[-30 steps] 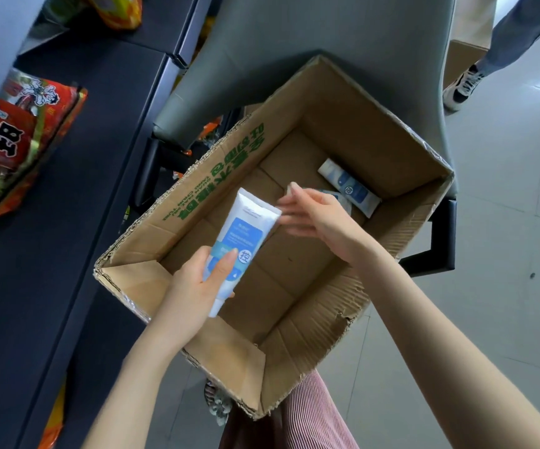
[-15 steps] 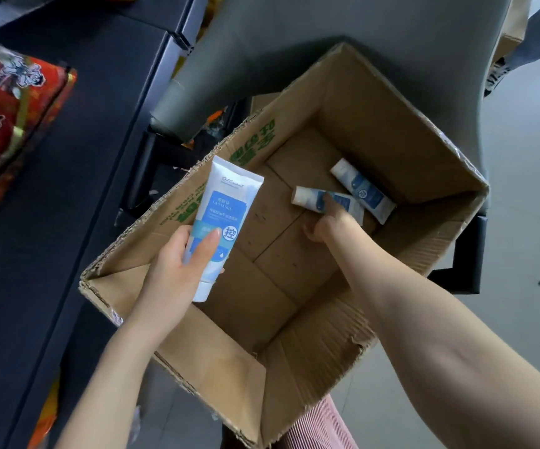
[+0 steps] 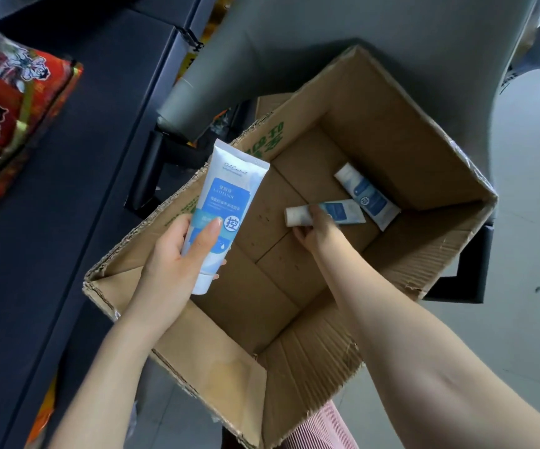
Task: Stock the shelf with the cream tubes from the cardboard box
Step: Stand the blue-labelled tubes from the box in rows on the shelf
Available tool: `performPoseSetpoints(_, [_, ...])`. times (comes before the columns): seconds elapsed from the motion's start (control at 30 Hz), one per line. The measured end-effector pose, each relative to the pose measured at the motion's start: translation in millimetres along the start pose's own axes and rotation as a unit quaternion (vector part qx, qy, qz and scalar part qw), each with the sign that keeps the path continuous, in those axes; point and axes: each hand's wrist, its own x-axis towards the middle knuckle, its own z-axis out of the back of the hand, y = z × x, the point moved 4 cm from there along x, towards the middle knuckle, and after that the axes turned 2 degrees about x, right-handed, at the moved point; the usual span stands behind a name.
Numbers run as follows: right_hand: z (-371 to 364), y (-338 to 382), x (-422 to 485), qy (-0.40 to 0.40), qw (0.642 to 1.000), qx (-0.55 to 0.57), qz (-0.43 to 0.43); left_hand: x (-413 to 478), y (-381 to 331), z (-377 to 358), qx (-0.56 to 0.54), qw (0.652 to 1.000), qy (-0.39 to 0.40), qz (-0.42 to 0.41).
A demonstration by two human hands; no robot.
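An open cardboard box (image 3: 401, 131) stands in front of me beside a dark shelf (image 3: 51, 222). My left hand (image 3: 171, 257) grips a white and blue cream tube (image 3: 226, 202) upright over the box's left wall, cap end down. Deep in the box my right hand (image 3: 319, 233) curls its fingers round a second tube (image 3: 323, 213) lying on the bottom. A third tube (image 3: 367, 196) lies just behind it against the far right corner.
A red snack bag (image 3: 9, 118) lies on the dark shelf at the upper left. The box rests on a grey chair (image 3: 294, 53) with black armrests. Another person's leg and shoe (image 3: 534, 50) show at the top right on the pale floor.
My right hand has gone down from mid-box to the bottom and taken hold of a lying tube. My left hand has lifted its tube up and to the left, towards the shelf.
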Motion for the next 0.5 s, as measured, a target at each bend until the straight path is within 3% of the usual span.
performPoseSetpoints(0.27, [4, -6, -20, 0.049, 0.994, -0.095, 0.003, -24, -2, 10, -0.006, 0.999, -0.033, -0.034])
performPoseSetpoints(0.5, [7, -24, -62, 0.192, 0.968, -0.144, 0.072, -66, 9, 29, -0.050, 0.993, -0.101, -0.026])
